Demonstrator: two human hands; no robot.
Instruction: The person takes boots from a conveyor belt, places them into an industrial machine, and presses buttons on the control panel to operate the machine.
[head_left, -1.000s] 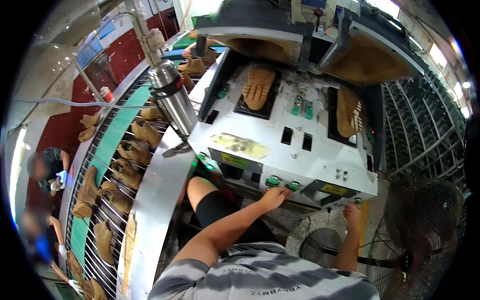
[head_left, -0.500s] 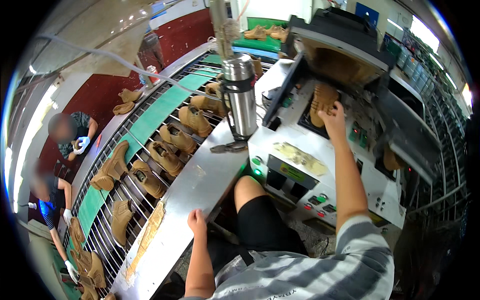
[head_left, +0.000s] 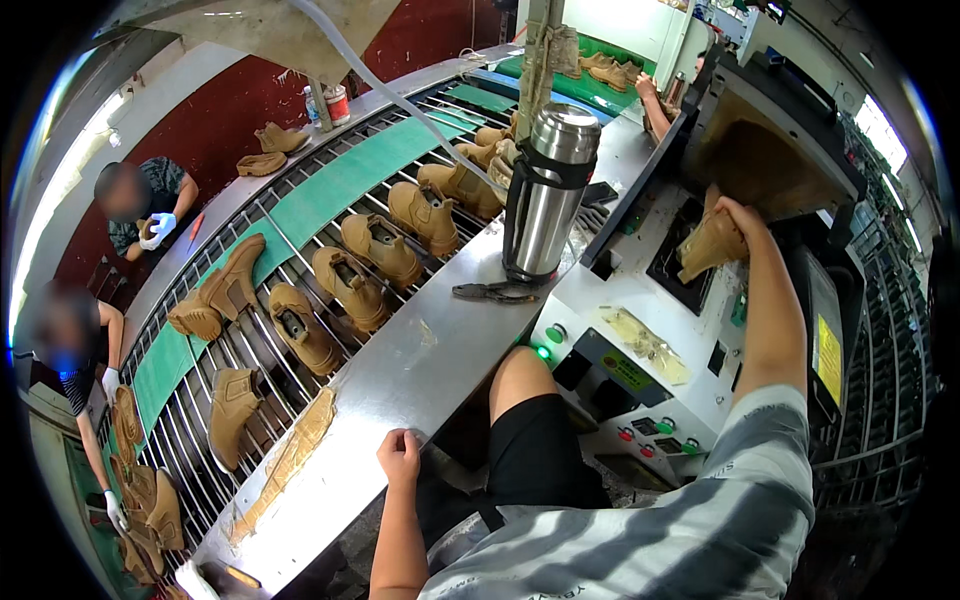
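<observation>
Held a boot [head_left: 712, 245] in the right hand [head_left: 745, 218], with fingers wrapped round it, above the press [head_left: 690, 322]; held the left hand [head_left: 400, 458] half-curled, seemingly empty; seemed light, stiff-soled, softer above, best gripped round the heel

Wall at left: dark red [head_left: 215, 105]. Lit strip light [head_left: 68, 158] at the far left. Bright window [head_left: 877, 127] at upper right. Metal racks [head_left: 885, 345] line the right side. Green-topped table [head_left: 590, 93] at the rear; bare metal counter [head_left: 400, 375] in the foreground.
</observation>
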